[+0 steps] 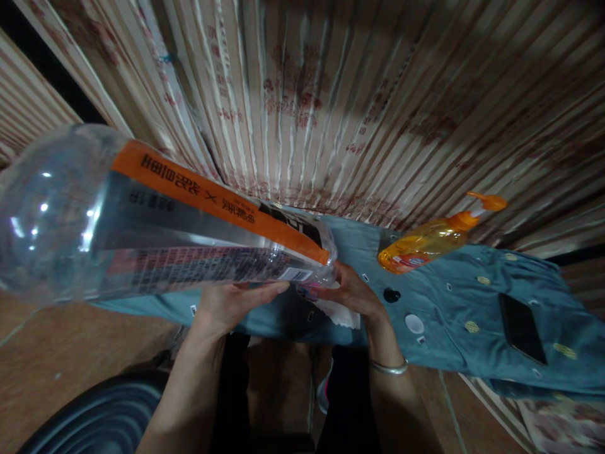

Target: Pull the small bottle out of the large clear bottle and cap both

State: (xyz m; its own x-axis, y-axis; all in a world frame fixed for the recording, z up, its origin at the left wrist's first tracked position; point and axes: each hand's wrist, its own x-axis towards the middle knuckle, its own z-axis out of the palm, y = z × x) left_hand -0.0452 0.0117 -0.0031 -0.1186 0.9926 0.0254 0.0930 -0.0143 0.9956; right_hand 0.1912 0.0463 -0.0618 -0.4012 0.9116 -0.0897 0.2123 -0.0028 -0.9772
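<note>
A large clear plastic bottle (198,233) with an orange and black label lies nearly level across the left and middle of the view, its rounded end toward the far left. Under its side is my left hand (236,306), thumb along the plastic and the other fingers hidden, holding it. My right hand (352,290) has its fingers closed at the bottle's right end. Just below that end, a white tissue (340,313) lies on the teal cloth (435,302). To the right of my right hand are a small black cap (392,295) and a white round disc (414,324).
An orange pump bottle (425,243) stands on the cloth, right of centre. Farther right lies a dark phone (522,328). Pleated patterned curtains (302,94) hang behind. A black ridged round object (104,416) is on the floor at lower left.
</note>
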